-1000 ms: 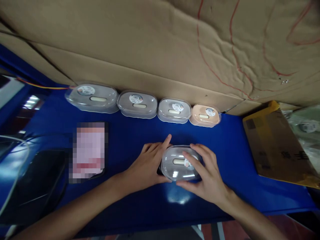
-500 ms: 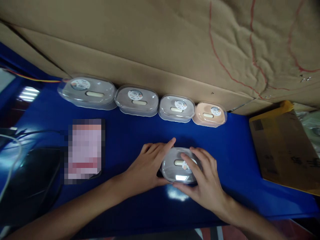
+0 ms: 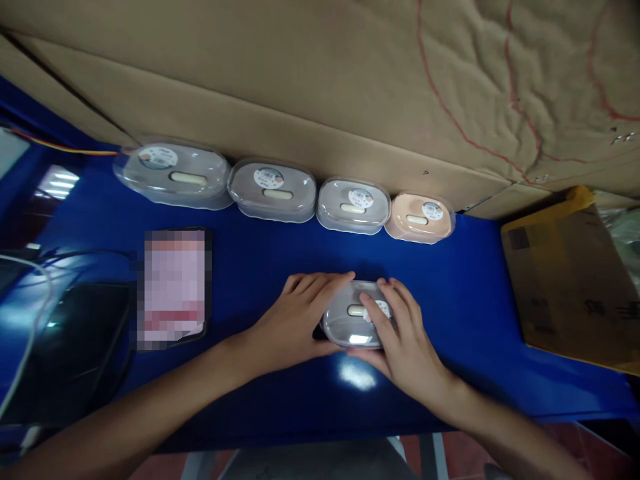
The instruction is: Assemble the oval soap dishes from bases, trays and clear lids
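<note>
A grey oval box with a clear lid (image 3: 345,330) sits on the blue tabletop between my hands, a white pill-shaped piece and a round sticker on its top. My left hand (image 3: 305,310) wraps around the box's left end, thumb along the near side. Around the right end closes my right hand (image 3: 400,333), with its index finger lying over the sticker. Behind them stands a row of similar lidded boxes: a large grey box (image 3: 180,160), a second grey box (image 3: 295,187), a smaller grey box (image 3: 330,207) and a peach box (image 3: 400,207).
A phone (image 3: 175,287) with a blurred-out screen lies left on the blue table (image 3: 250,293). Further left are a black device (image 3: 55,347) and cables (image 3: 45,300). A taped cardboard box (image 3: 565,280) stands at right. Brown cardboard (image 3: 280,80) forms the back wall.
The whole view has shifted slightly, so everything sits a little higher. Both hands stay on the grey box, the right fingers slightly further left.
</note>
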The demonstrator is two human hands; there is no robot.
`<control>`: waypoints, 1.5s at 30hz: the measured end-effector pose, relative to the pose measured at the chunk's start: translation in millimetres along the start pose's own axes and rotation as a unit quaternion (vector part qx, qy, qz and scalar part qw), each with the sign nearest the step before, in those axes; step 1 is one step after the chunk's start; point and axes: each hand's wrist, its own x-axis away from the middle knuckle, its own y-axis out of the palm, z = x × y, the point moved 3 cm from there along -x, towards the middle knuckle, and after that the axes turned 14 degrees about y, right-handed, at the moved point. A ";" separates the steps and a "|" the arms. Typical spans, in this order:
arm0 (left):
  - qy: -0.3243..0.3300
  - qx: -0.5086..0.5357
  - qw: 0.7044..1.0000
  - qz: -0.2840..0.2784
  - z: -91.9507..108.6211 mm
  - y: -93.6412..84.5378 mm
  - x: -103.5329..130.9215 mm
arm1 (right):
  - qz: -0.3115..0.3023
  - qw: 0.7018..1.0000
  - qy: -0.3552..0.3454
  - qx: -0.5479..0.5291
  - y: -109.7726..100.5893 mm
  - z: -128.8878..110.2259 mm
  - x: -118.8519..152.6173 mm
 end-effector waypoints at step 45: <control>-0.484 -0.329 0.791 0.179 25.8 -47.3 120.0 | 0.139 0.941 0.306 0.036 -23.2 238.7 -12.2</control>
